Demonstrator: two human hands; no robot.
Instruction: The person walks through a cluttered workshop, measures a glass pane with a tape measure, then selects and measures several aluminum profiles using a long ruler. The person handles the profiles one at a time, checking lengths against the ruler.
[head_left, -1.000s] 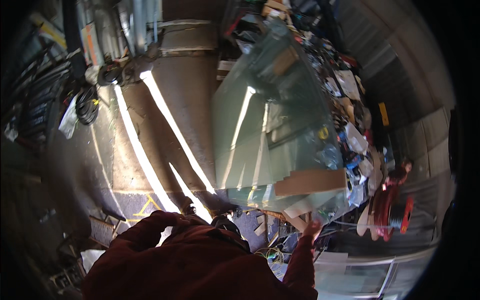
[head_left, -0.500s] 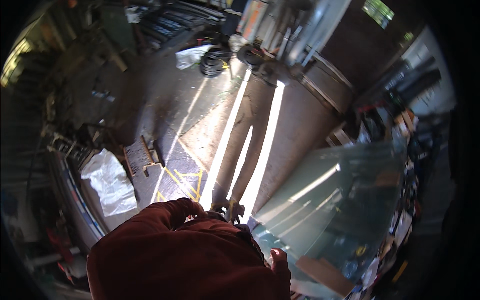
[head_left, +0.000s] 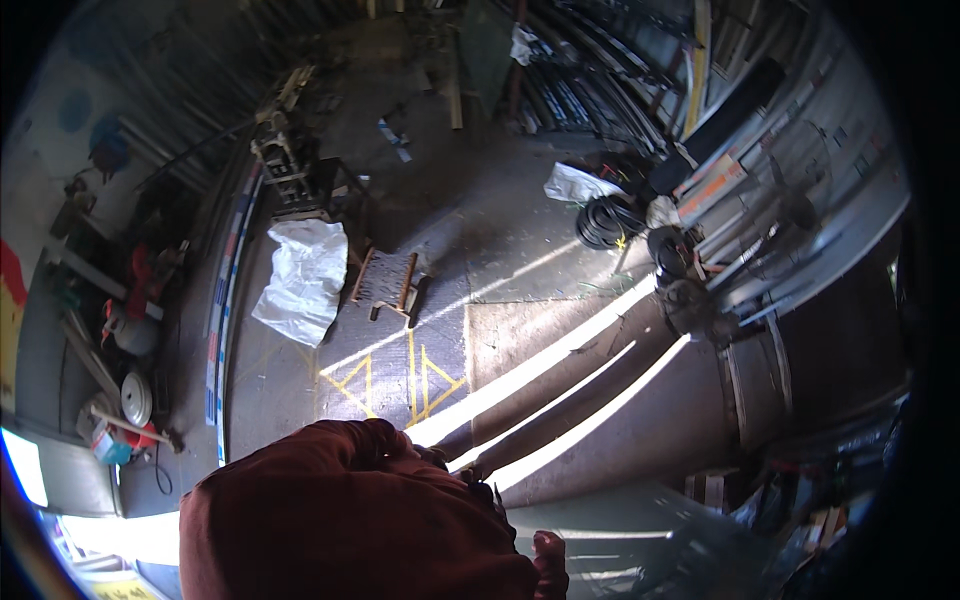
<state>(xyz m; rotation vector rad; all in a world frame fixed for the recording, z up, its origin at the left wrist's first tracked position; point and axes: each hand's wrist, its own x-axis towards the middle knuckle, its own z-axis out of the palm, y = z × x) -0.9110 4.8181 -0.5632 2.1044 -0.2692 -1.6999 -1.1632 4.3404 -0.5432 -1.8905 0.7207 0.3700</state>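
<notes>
My left arm [head_left: 335,440], in a dark red sleeve, is bent across the front of my body. Its hand is mostly hidden at the sleeve's end, so its fingers and anything in them cannot be made out. Low at my right side, my right hand [head_left: 548,545] shows as a small patch past its cuff. Its fingers are too small and blurred to read, and no object stands out in it. Nearest to that hand is a large greenish glass sheet [head_left: 640,520] with bright streaks across it.
Ahead lies concrete floor with yellow lines [head_left: 415,375] and sunlight stripes. A low woven stool [head_left: 388,283] stands beside a white sack [head_left: 303,280]. Coiled black hose [head_left: 608,222] lies farther right, near a standing fan [head_left: 795,185]. Long bars [head_left: 222,310] run along the left.
My view has swung left: the stool, sack and hose sit farther right, and the left wall's clutter has come in. The glass sheet shows less. My left arm stays bent across my body.
</notes>
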